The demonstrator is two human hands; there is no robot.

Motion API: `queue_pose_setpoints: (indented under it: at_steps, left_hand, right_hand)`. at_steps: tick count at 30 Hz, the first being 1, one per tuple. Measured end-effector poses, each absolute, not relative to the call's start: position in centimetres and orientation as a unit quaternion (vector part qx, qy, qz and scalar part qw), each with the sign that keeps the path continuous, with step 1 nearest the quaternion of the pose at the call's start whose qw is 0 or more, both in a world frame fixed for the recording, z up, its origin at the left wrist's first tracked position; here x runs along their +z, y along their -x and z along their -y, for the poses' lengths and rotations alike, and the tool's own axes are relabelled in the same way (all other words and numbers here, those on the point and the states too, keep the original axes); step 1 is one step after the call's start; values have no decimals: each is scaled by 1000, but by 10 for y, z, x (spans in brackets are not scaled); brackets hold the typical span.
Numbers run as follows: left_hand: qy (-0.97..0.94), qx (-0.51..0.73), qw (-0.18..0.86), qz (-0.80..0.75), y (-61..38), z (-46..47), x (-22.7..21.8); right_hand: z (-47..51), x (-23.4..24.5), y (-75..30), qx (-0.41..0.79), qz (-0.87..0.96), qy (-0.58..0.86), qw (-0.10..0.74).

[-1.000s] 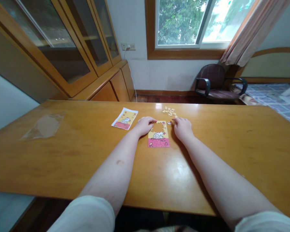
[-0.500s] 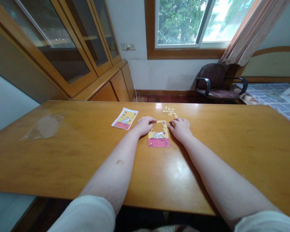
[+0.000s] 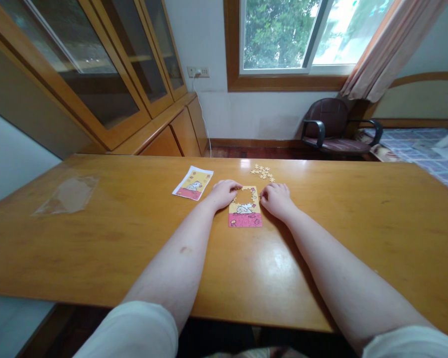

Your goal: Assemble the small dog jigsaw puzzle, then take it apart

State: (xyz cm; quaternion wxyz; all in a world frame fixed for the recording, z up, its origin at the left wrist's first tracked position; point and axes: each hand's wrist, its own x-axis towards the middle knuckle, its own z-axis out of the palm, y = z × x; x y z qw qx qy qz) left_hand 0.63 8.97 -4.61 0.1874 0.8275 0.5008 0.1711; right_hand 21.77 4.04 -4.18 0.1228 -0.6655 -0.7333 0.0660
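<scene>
Right hand (image 3: 277,199) has moved nearer the puzzle (image 3: 245,220), curled, any hold hidden, while the half-open left hand (image 3: 224,193), seemingly empty, should brace its edge.

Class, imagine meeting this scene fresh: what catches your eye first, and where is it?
The pink-and-yellow jigsaw puzzle stands out first, lying between the left hand and the right hand, with a gap in its upper half. Beyond it, slightly right, are pale loose puzzle pieces. Left of the left hand lies a similarly coloured picture sheet.
</scene>
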Motion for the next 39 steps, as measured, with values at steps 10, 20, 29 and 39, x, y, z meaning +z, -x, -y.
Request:
queue_pose_setpoints:
  at_steps: [10, 20, 29, 39]
  left_hand:
    - [-827, 175, 190, -499, -5, -90, -47]
    - [-828, 176, 189, -498, -6, -90, -47]
    - [-827, 178, 187, -499, -6, -91, -49]
    - [-827, 176, 185, -502, -7, -90, -48]
  right_hand:
    - [-45, -44, -224, 82, 730, 664, 142]
    - [-47, -49, -226, 123, 717, 655, 204]
    - [-45, -43, -225, 147, 754, 556, 317]
    - [-35, -46, -206, 199, 835, 460, 229]
